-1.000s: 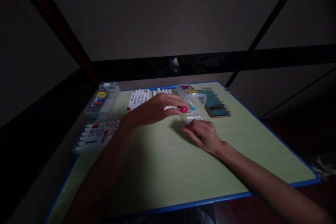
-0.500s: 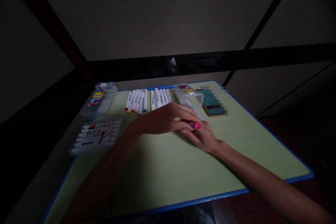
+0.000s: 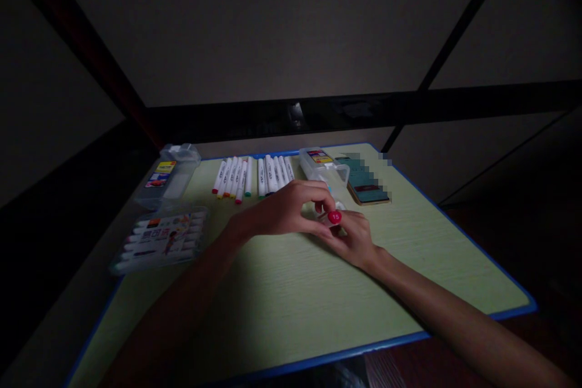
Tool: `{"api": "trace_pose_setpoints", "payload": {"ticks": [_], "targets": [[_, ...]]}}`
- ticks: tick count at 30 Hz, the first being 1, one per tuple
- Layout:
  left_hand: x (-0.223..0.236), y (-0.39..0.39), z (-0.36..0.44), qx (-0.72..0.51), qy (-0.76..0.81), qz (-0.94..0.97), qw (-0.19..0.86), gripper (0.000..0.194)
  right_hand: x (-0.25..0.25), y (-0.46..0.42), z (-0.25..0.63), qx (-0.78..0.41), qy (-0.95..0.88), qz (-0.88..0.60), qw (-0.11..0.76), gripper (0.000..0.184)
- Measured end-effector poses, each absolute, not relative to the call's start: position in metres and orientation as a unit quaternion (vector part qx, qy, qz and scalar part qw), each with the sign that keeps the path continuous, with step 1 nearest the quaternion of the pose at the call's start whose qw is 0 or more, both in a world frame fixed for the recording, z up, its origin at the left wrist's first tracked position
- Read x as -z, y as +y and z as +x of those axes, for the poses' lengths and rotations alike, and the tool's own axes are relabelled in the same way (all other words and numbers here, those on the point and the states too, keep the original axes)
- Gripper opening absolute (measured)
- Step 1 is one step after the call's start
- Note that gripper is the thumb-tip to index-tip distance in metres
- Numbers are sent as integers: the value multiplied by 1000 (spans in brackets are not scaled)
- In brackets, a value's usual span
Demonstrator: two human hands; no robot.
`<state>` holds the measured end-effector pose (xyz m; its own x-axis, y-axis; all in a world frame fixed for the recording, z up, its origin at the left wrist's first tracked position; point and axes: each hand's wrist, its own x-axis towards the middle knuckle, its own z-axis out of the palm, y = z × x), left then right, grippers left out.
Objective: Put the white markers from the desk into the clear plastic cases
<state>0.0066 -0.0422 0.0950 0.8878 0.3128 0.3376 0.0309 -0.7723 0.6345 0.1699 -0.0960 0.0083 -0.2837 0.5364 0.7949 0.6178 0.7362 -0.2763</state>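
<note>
My left hand (image 3: 291,209) reaches in from the left, its fingers and thumb closed round a white marker (image 3: 335,217). The marker's red end faces me and carries the number 15. My right hand (image 3: 357,239) meets it from the right, fingers bent about the same marker. Most of the marker's barrel is hidden by the fingers. Just behind the hands, a clear plastic case (image 3: 311,167) with a yellow and red label lies on the table; something light blue shows near its front end.
The green table (image 3: 295,309) has a blue edge. Several white markers (image 3: 231,179) with coloured ends lie side by side, with another group (image 3: 275,174) beside them. On the left are an open clear case (image 3: 179,179) and a flat pack of markers (image 3: 163,239). A phone (image 3: 364,182) lies at right.
The fingers of my left hand have lifted and arched, so more of the marker's red end shows. The marker has shifted slightly left. The whole view has moved a little.
</note>
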Motion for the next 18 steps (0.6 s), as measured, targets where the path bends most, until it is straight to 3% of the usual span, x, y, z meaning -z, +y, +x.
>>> {"api": "trace_pose_setpoints", "payload": {"ticks": [5,12,15,18], "targets": [[-92,-42,8,-235,131,907,325,11,-15,-95,171,64,-804,-362,468,30],[-94,-38,4,-226,198,896,326,15,-22,-98,176,51,-809,-328,486,13],[-92,-38,5,-217,195,893,342,16,-21,-99,176,-29,-761,-344,550,8],[-90,-39,6,-220,202,886,355,17,-20,-99,174,-154,-711,-337,597,17]]}}
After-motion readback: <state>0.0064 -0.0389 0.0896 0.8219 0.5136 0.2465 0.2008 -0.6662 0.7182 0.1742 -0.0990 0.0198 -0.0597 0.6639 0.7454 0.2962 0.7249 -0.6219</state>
